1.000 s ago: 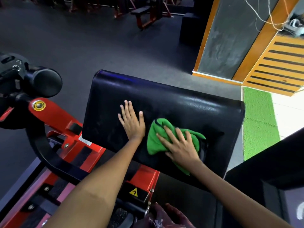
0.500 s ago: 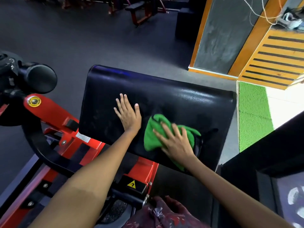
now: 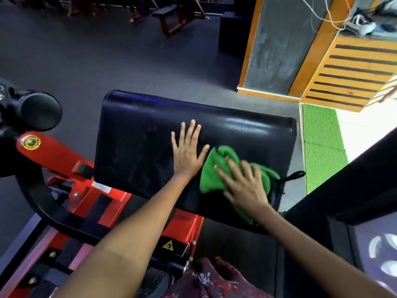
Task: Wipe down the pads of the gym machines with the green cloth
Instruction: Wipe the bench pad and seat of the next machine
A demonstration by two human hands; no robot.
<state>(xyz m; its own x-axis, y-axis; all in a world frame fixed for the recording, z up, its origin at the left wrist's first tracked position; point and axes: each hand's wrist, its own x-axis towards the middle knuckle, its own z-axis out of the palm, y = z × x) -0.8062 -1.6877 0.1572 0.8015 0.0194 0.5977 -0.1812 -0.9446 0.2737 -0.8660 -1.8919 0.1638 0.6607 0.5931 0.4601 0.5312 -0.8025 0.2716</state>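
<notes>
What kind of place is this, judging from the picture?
Most likely a gym. A large black pad sits on a red machine frame, a red bench stands farther back on the dark floor, and the right hand presses a green cloth on the pad.

A wide black pad (image 3: 139, 143) with a glossy, creased surface was seen across the middle of the frame, tilted so that its far edge stood higher. A crumpled green cloth (image 3: 211, 171) was spread on the pad's lower right part, one end trailing over the near edge toward the bottom of the frame.
</notes>
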